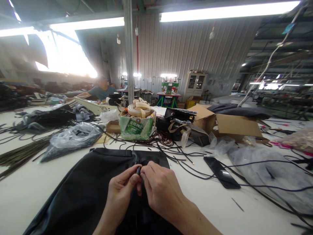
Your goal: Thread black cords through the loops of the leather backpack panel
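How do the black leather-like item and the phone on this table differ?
The black item looks much larger than the phone. The item is creased; the phone is flat and glossy. The left hand and right hand are over the item; the phone lies apart from them. Both are dark and lie on the white table.

The near black piece (80,182) looks leathery, smooth, with a soft sheen; the phone (226,178) at right is glossy, the box (238,125) matt cardboard, the far wall (195,42) ribbed metal.
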Action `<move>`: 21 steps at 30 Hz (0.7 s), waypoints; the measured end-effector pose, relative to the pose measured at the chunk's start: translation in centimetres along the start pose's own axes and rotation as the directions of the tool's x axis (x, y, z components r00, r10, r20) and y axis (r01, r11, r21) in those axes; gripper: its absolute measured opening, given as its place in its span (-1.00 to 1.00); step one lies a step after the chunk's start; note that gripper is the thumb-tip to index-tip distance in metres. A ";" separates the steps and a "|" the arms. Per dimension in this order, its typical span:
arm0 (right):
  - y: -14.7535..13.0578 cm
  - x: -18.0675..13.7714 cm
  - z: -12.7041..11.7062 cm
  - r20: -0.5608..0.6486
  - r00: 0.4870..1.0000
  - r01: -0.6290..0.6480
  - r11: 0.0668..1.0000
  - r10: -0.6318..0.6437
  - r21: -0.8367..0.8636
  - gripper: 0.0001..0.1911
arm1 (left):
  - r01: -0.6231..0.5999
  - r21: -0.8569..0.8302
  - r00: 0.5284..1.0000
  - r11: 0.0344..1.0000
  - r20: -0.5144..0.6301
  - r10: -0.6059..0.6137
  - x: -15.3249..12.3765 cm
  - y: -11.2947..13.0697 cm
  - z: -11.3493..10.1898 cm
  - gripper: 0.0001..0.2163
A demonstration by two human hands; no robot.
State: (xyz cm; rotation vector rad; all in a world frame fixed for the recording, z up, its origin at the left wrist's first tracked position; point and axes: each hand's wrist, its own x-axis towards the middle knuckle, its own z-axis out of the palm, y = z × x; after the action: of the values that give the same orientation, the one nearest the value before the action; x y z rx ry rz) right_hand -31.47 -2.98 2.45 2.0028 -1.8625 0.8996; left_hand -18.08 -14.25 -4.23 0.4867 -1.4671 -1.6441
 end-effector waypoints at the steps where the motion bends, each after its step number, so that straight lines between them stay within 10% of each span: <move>1: 0.0 0.0 0.0 0.000 1.000 -0.001 1.000 0.001 -0.003 -0.78 | -0.005 -0.001 1.000 1.000 -0.001 0.005 0.0 0.0 0.0 -0.55; 21: 0.4 -0.2 1.1 -0.046 0.999 -0.012 0.999 0.010 -0.034 -0.72 | -0.025 0.058 1.000 0.998 0.013 0.024 0.0 -0.2 0.0 -0.56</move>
State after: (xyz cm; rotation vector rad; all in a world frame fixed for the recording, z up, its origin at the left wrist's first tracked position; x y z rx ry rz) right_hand -31.61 -3.49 1.38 1.9373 -1.8535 0.9025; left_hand -18.15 -14.30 -4.39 0.4897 -1.5284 -1.5913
